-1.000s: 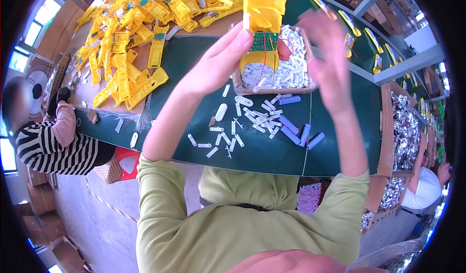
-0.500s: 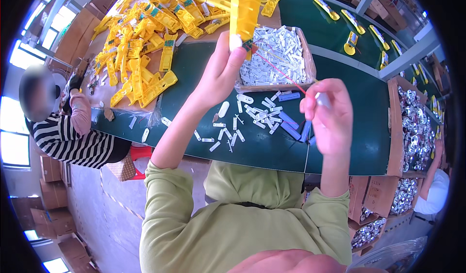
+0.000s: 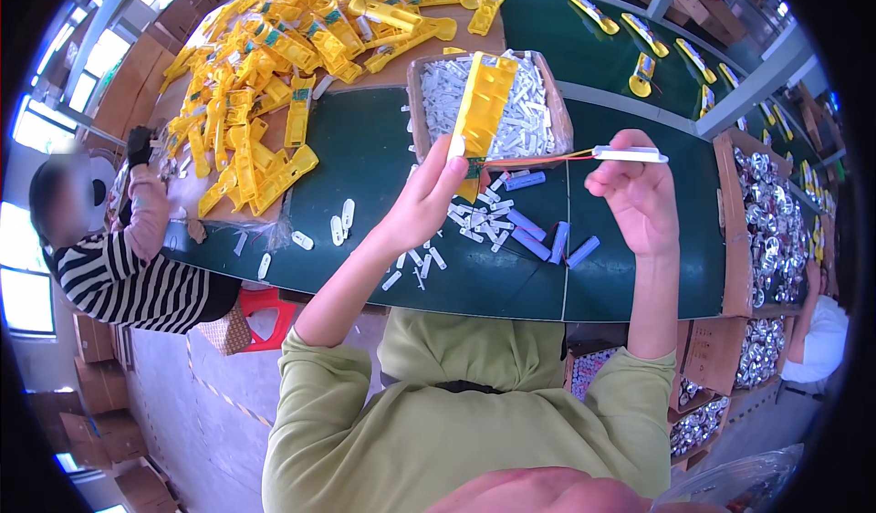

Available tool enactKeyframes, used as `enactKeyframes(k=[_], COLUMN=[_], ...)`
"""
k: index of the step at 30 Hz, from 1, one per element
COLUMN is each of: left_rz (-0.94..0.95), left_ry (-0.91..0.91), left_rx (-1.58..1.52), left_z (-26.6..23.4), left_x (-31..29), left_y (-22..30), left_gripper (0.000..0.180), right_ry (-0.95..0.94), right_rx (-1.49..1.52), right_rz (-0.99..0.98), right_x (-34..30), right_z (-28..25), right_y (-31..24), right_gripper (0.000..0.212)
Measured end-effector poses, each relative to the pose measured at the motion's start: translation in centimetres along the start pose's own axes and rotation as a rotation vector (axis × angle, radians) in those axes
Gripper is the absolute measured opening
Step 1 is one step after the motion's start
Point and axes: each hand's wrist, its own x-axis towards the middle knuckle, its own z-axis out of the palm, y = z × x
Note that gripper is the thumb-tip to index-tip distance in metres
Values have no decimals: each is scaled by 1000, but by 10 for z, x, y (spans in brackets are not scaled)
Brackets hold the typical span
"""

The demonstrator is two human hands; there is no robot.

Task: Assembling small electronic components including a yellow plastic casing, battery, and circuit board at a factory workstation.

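My left hand (image 3: 427,193) is closed on the lower end of a yellow plastic housing (image 3: 485,100), hollow side showing, raised over the table. A small green circuit board (image 3: 475,168) is beside its thumb. Thin red and yellow wires (image 3: 547,158) stretch from there to a slim white plastic piece (image 3: 631,154), pinched level between the fingers of my right hand (image 3: 644,204). Below lie several blue cylindrical cells (image 3: 560,242) and a scatter of small white plastic parts (image 3: 484,221). White oval pieces (image 3: 348,214) rest left of my left forearm.
A carton (image 3: 557,116) of white parts stands behind my hands. Yellow housings (image 3: 265,84) are heaped at far left. Finished-looking yellow units (image 3: 641,75) lie on the green surface beyond a rail. Boxes of shiny round parts (image 3: 771,230) stand right. A co-worker in stripes (image 3: 137,276) sits left.
My left hand has lowered the yellow housing toward me. The right hand has moved right and turned the white piece level, and the wires now run nearly straight across.
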Motion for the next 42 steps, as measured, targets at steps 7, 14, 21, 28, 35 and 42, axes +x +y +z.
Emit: enactKeyframes(k=[7,14,21,28,35,42], left_rz=[18,129,-153,-160,-92,-34], left_ry=[6,58,-194,-128,-68,64], left_rx=[321,777,128,-352,-296,-74], left_z=[28,52,40,45,52,49], left_x=[-6,-5,-15,-7,-33,-13], left_y=[4,-4,-11,-23,-49,-30], left_gripper=[38,40,35,44,57,54], right_ry=[-25,458,34,204,243,303], right_rx=[-227,-342,70,-125,-109,-724], right_rz=[170,-75,14,28,68,-11], right_x=[20,22,6,-3,2,-30], right_z=[4,-7,-10,10,3,48], right_y=[19,69,69,69,70,72], right_gripper=[26,32,66,67,58,26])
